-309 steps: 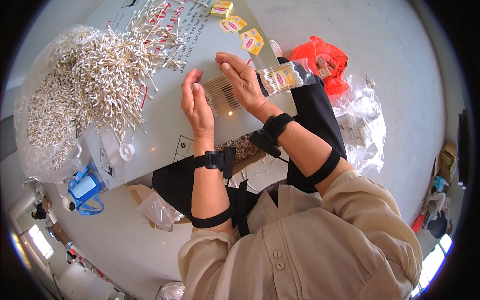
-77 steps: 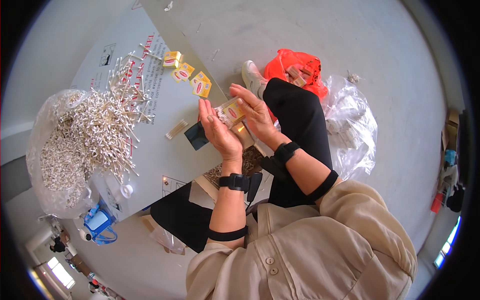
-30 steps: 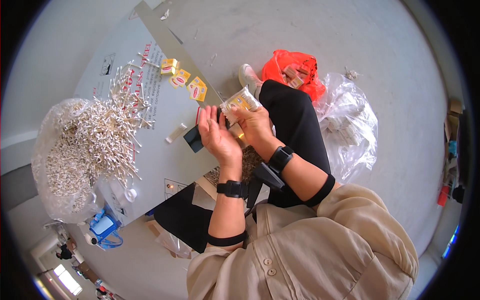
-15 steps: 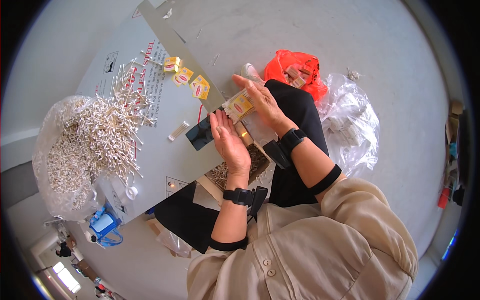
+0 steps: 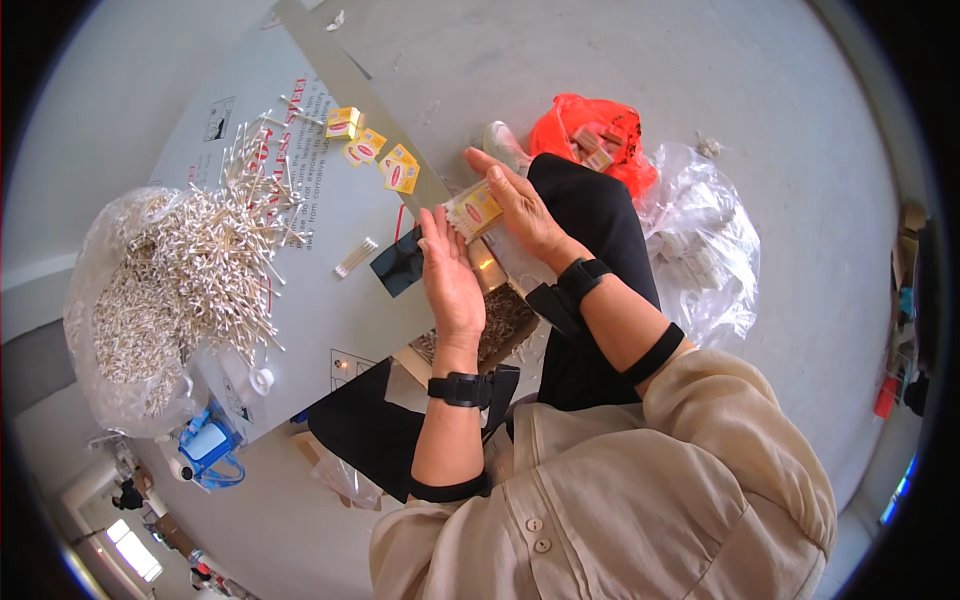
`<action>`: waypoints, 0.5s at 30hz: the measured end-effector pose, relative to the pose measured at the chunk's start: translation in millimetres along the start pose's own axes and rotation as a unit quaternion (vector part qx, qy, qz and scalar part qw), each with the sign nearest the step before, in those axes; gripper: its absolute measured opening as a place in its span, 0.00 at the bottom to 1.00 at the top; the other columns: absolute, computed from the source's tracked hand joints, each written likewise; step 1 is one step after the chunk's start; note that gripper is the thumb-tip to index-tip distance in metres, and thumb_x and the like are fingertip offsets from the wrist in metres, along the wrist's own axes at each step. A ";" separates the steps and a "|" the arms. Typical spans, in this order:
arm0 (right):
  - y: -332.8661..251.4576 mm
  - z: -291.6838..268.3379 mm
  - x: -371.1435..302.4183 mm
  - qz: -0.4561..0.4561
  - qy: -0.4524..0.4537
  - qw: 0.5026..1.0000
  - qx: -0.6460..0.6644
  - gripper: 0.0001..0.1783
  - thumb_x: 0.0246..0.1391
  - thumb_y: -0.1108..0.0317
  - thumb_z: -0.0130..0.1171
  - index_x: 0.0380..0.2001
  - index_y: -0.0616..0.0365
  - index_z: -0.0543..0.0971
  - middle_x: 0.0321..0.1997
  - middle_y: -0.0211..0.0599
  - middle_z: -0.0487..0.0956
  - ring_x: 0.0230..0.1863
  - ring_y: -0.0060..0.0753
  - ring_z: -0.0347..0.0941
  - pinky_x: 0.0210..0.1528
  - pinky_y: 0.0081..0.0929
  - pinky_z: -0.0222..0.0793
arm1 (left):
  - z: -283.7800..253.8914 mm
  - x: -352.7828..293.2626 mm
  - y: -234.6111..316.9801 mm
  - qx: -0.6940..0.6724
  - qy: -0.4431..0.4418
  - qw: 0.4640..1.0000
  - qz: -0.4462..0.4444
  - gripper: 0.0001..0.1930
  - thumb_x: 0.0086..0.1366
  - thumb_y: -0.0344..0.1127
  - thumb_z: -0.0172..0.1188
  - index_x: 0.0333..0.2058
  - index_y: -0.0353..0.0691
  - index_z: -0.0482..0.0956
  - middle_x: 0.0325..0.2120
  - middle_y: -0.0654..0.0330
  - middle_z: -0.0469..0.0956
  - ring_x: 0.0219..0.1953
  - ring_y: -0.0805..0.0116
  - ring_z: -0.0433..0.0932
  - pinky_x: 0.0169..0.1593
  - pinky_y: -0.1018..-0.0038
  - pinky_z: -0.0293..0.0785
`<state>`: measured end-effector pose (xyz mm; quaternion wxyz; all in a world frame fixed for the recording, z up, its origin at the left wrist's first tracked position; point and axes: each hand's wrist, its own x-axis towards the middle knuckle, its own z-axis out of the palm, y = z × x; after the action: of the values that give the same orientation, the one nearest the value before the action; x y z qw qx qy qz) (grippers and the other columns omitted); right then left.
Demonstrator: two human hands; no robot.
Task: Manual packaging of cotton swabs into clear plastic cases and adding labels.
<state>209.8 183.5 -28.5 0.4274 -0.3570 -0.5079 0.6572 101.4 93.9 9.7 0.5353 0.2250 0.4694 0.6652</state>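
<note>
A clear pack of cotton swabs [image 5: 475,211] with a yellow card sits between my hands. My right hand [image 5: 530,217] grips it, thumb along one side and fingers stretched behind. My left hand [image 5: 453,288] is flat and open, its fingertips at the swab tips on the pack's lower left end. Whether they press on it I cannot tell. Below my hands an open carton [image 5: 510,318] with many swabs in it is partly hidden by my left wrist. On the table, a few loose swabs [image 5: 356,257] lie near a dark rectangular patch [image 5: 400,263].
A big heap of cotton swabs [image 5: 215,255] spills from a clear bag on the metal-topped table [image 5: 335,310]. Yellow cards [image 5: 401,170] lie along its far edge. On the floor at right are a red bag [image 5: 570,125] and a clear plastic bag [image 5: 705,240]. A blue bottle [image 5: 208,445] is at left.
My left hand has turned more upright, its fingers now straighter and closer to the pack's end. My right hand keeps its hold with little movement.
</note>
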 end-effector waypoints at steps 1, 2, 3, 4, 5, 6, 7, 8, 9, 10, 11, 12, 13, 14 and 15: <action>1.5 -1.0 -0.1 0.004 0.001 1.000 0.026 0.34 0.70 0.46 0.38 0.66 0.61 0.62 0.68 0.43 0.64 0.70 0.35 0.55 0.71 0.30 0.48 | -2.0 0.4 3.1 0.005 -0.012 1.000 -0.006 0.43 0.72 0.63 0.35 0.70 0.36 0.35 0.70 0.44 0.44 0.72 0.52 0.44 0.73 0.61 0.37; 1.8 -0.9 -0.4 0.009 0.002 0.999 0.053 0.34 0.70 0.46 0.38 0.66 0.61 0.62 0.69 0.43 0.64 0.71 0.35 0.55 0.71 0.30 0.48 | -3.8 -0.4 5.2 0.009 -0.022 1.000 -0.013 0.44 0.71 0.65 0.33 0.70 0.36 0.34 0.70 0.44 0.45 0.72 0.52 0.44 0.73 0.61 0.36; 2.1 -1.2 -0.2 0.009 0.002 0.999 0.053 0.34 0.70 0.46 0.38 0.66 0.61 0.62 0.69 0.43 0.64 0.71 0.35 0.55 0.71 0.30 0.48 | -4.6 -1.9 6.3 0.010 -0.023 1.000 -0.013 0.44 0.71 0.65 0.33 0.70 0.36 0.34 0.70 0.44 0.45 0.72 0.52 0.44 0.73 0.61 0.36; 2.5 -1.7 0.0 0.008 0.017 0.998 0.060 0.34 0.70 0.46 0.38 0.66 0.62 0.62 0.69 0.42 0.64 0.71 0.35 0.55 0.71 0.30 0.48 | -5.3 -3.9 7.2 0.079 -0.011 0.997 0.004 0.44 0.71 0.65 0.33 0.70 0.37 0.34 0.70 0.43 0.44 0.72 0.51 0.43 0.73 0.60 0.35; 1.4 -1.7 0.0 0.008 0.032 0.997 0.067 0.34 0.70 0.46 0.38 0.66 0.62 0.62 0.69 0.42 0.63 0.71 0.35 0.54 0.71 0.30 0.47 | -5.7 -6.7 8.4 0.149 0.002 0.989 0.020 0.44 0.71 0.66 0.32 0.70 0.37 0.33 0.70 0.42 0.43 0.73 0.51 0.42 0.73 0.60 0.35; 0.3 -2.8 0.1 0.008 0.033 0.997 0.067 0.34 0.70 0.46 0.38 0.66 0.62 0.62 0.69 0.42 0.63 0.71 0.35 0.54 0.71 0.30 0.47 | -2.7 -11.3 9.3 0.148 -0.001 0.989 0.012 0.44 0.71 0.65 0.32 0.70 0.37 0.33 0.71 0.42 0.41 0.73 0.50 0.40 0.73 0.60 0.33; -1.0 -4.5 0.2 0.002 0.034 0.998 0.050 0.34 0.70 0.46 0.39 0.66 0.62 0.61 0.69 0.41 0.63 0.71 0.35 0.54 0.71 0.30 0.47 | -0.8 -14.1 4.7 0.148 -0.002 0.989 0.012 0.44 0.71 0.65 0.32 0.70 0.37 0.33 0.71 0.42 0.41 0.73 0.50 0.40 0.73 0.60 0.33; -2.5 -3.5 0.5 -0.005 0.033 0.999 0.033 0.34 0.70 0.46 0.39 0.67 0.62 0.61 0.69 0.41 0.63 0.71 0.35 0.54 0.71 0.30 0.48 | -0.2 -17.2 -0.8 0.159 -0.013 0.987 0.021 0.44 0.71 0.65 0.32 0.70 0.36 0.33 0.71 0.42 0.40 0.73 0.51 0.39 0.73 0.61 0.33; -3.6 -0.9 -0.2 -0.005 0.032 0.999 0.035 0.34 0.70 0.46 0.39 0.67 0.62 0.61 0.69 0.41 0.63 0.71 0.35 0.54 0.71 0.30 0.48 | -0.1 -19.7 -6.3 0.169 -0.023 0.985 0.030 0.44 0.71 0.65 0.32 0.70 0.35 0.33 0.71 0.43 0.38 0.73 0.52 0.39 0.73 0.61 0.32; -4.4 2.5 -1.6 -0.007 0.010 1.000 0.026 0.33 0.70 0.47 0.40 0.67 0.62 0.61 0.69 0.41 0.63 0.71 0.35 0.55 0.71 0.30 0.48 | -0.6 -20.2 -11.3 0.201 -0.044 0.977 0.048 0.43 0.73 0.63 0.32 0.70 0.33 0.33 0.71 0.43 0.36 0.73 0.53 0.37 0.73 0.62 0.33; -3.8 0.9 -2.7 -0.008 -0.007 1.000 0.015 0.33 0.70 0.48 0.40 0.67 0.62 0.61 0.69 0.41 0.63 0.71 0.35 0.55 0.71 0.30 0.49 | 4.2 -20.0 -8.4 0.200 -0.046 0.978 0.046 0.43 0.73 0.63 0.32 0.70 0.33 0.33 0.71 0.43 0.36 0.73 0.53 0.37 0.73 0.62 0.33; -2.2 -2.0 -3.2 -0.006 -0.005 1.000 0.014 0.33 0.70 0.48 0.40 0.67 0.62 0.61 0.69 0.41 0.63 0.71 0.35 0.55 0.71 0.30 0.49 | 12.6 -21.2 0.1 0.245 -0.055 0.968 0.029 0.43 0.73 0.61 0.33 0.69 0.31 0.33 0.71 0.41 0.38 0.73 0.53 0.39 0.73 0.64 0.35; -0.8 -5.5 -3.1 0.000 -0.013 1.000 0.013 0.33 0.70 0.47 0.40 0.67 0.60 0.60 0.70 0.40 0.63 0.72 0.35 0.54 0.71 0.31 0.48 | 17.5 -21.9 4.4 0.289 -0.064 0.955 0.012 0.42 0.74 0.59 0.34 0.69 0.28 0.33 0.70 0.39 0.39 0.73 0.53 0.40 0.73 0.65 0.36; -0.6 -5.9 -0.6 0.003 -0.025 1.000 0.013 0.34 0.70 0.47 0.40 0.68 0.59 0.58 0.70 0.40 0.62 0.72 0.35 0.54 0.72 0.32 0.47 | 15.5 -20.4 4.9 0.290 -0.064 0.955 0.014 0.42 0.74 0.59 0.34 0.69 0.28 0.33 0.70 0.39 0.39 0.73 0.53 0.40 0.73 0.65 0.36; 0.3 -4.3 0.2 0.001 -0.025 1.000 0.014 0.34 0.70 0.47 0.40 0.68 0.59 0.58 0.70 0.40 0.62 0.72 0.35 0.54 0.72 0.32 0.47 | 10.9 -18.5 3.3 0.222 -0.047 0.974 0.018 0.43 0.73 0.60 0.35 0.69 0.29 0.33 0.70 0.39 0.40 0.73 0.52 0.40 0.73 0.63 0.36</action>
<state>213.5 185.2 -29.8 0.4189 -0.3346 -0.5087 0.6736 114.5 81.0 21.3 0.4814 0.3781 0.5756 0.5423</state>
